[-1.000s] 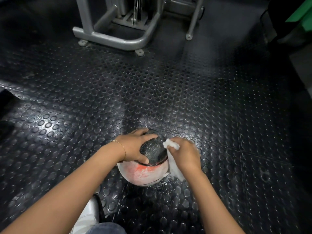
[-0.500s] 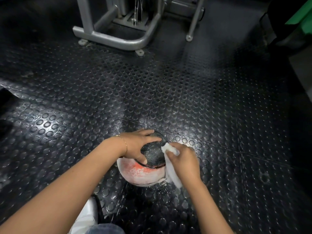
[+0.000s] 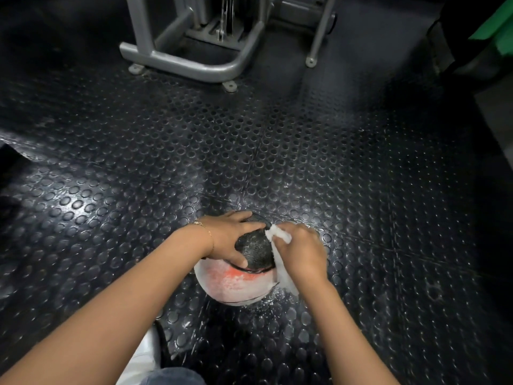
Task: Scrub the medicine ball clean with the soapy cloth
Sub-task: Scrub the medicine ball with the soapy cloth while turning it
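Observation:
The medicine ball (image 3: 236, 282) rests on the studded rubber floor, low in the middle of the head view. Its top panel is black and textured; the near side is red under white soap foam. My left hand (image 3: 230, 238) lies spread over the ball's top left, thumb on the near edge of the black panel, holding it still. My right hand (image 3: 301, 252) grips the white soapy cloth (image 3: 280, 263) and presses it against the ball's right side. A tail of cloth hangs down below that hand. The ball's far side is hidden by both hands.
Black rubber floor (image 3: 361, 176) with raised discs, wet and shiny around the ball, flecks of foam in front of it. A grey gym machine frame (image 3: 194, 66) stands at the back. My white shoe (image 3: 141, 359) is just below the ball, left. Something green (image 3: 497, 31) sits top right.
My right hand with the cloth has slid a little up and back down along the ball's right side. The left hand and the ball have barely shifted.

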`<state>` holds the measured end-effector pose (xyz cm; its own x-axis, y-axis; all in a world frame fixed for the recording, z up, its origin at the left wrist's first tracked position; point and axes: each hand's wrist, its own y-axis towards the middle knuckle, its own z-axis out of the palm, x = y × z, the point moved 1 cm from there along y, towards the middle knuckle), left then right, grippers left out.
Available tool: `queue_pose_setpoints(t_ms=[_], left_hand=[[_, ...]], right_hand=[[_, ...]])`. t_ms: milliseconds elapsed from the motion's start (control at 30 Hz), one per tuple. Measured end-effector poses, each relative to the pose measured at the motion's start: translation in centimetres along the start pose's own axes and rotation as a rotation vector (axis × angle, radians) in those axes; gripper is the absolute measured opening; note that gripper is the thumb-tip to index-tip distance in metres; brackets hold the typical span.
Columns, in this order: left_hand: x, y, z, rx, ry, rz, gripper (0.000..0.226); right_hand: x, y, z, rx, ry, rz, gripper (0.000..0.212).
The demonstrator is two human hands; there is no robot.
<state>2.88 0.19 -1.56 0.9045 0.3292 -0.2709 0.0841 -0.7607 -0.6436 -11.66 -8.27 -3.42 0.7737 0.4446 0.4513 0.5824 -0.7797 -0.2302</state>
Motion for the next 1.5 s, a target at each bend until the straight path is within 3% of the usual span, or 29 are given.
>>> queue_pose_setpoints(t_ms=[200, 367, 533, 700, 867, 1000, 1300, 1500], left_hand=[[1.0, -0.5, 1.3, -0.153, -0.156, -0.189, 0.107], [1.3, -0.2, 1.1, -0.143, -0.198, -0.135, 0.101], [1.2, 0.1, 1.3, -0.112, -0.188, -0.121, 0.115], [0.9, 0.1, 1.1, -0.131, -0.171, -0.129, 0.118], [0.0, 0.2, 1.1, -0.145, -0.137, -0.127, 0.115], [0.0, 0.3, 1.1, -0.146, -0.146, -0.114, 0.116], [-0.2, 0.5, 1.0, -0.132, -0.224, -0.121, 0.094], [0.0, 0.9, 1.2, -0.147, -0.248, -0.183, 0.112]], right_hand=[[-0.2, 0.3, 0.0, -0.002, -0.026, 0.018, 0.032], [-0.6, -0.8, 0.1, 0.014, 0.049, -0.074, 0.027], [-0.8, 1.1, 0.2, -0.042, 0.060, 0.034, 0.026], [-0.5, -0.8, 0.1, -0.003, 0.043, -0.093, 0.025], [-1.0, 0.6, -0.4, -0.018, 0.029, 0.014, 0.023], [-0.8, -0.6, -1.2, -0.007, -0.052, -0.141, 0.028], [-1.1, 0.4, -1.8, -0.011, -0.076, -0.054, 0.024], [-1.0, -1.1, -1.3, -0.015, -0.014, -0.117, 0.028]])
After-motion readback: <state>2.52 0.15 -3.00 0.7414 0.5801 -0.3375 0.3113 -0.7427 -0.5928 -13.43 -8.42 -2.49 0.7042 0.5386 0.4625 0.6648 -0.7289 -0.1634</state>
